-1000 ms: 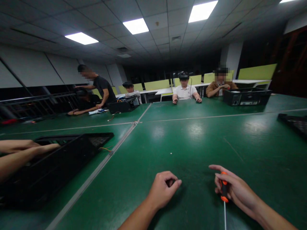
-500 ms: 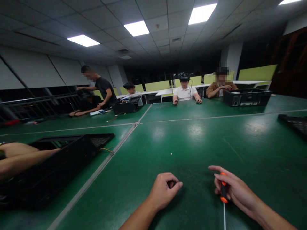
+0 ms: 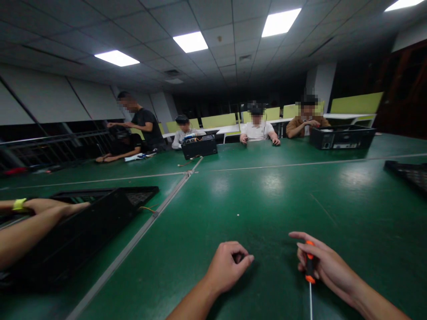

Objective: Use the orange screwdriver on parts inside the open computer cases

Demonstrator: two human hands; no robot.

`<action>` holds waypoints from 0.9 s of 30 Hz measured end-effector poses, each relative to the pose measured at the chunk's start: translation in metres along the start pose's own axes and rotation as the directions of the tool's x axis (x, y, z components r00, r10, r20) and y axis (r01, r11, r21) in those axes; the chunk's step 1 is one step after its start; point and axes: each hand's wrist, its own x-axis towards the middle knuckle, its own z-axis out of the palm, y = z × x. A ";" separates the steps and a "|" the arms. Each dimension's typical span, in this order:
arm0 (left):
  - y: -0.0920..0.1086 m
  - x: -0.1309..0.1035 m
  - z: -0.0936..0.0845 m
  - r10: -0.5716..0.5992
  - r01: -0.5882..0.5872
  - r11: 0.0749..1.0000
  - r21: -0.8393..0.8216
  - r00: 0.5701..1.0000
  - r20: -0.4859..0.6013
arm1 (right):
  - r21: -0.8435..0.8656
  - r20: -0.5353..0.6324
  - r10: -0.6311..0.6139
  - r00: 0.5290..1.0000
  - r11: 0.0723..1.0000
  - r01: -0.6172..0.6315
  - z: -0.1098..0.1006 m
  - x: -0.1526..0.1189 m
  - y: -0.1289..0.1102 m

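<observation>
My right hand (image 3: 328, 269) holds a screwdriver (image 3: 310, 263) with an orange and black handle. Its index finger points out to the left, and the metal shaft runs down past the bottom edge of the view. On the green table (image 3: 267, 204) rests my left hand (image 3: 226, 266), loosely curled, with a dark gap between thumb and fingers and nothing visible in it. The two hands are apart. Beyond my left hand lies a tiny white speck (image 3: 238, 215).
At left, a co-worker's arms (image 3: 50, 213) reach into a black computer case (image 3: 96, 226). Other cases stand across the table, one (image 3: 200, 147) at centre-left and one (image 3: 343, 137) at right. A black perforated panel (image 3: 408, 175) lies at the right edge. Several people sit or stand beyond.
My hands and the screwdriver stay nearly still. Across the table, the centre-left case has shifted right and turned. At left, the co-worker's arms have moved, and a yellow wristband now shows.
</observation>
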 end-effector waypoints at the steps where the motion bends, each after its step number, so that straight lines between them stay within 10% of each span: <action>1: 0.000 0.000 0.000 0.001 -0.001 1.000 0.001 1.000 0.002 | -0.001 0.001 -0.002 1.000 1.000 0.002 0.000 0.000 0.000; 27: 0.000 0.000 -0.001 0.013 -0.014 0.999 0.032 1.000 0.026 | -0.030 0.010 0.004 1.000 1.000 -0.004 0.002 -0.001 -0.004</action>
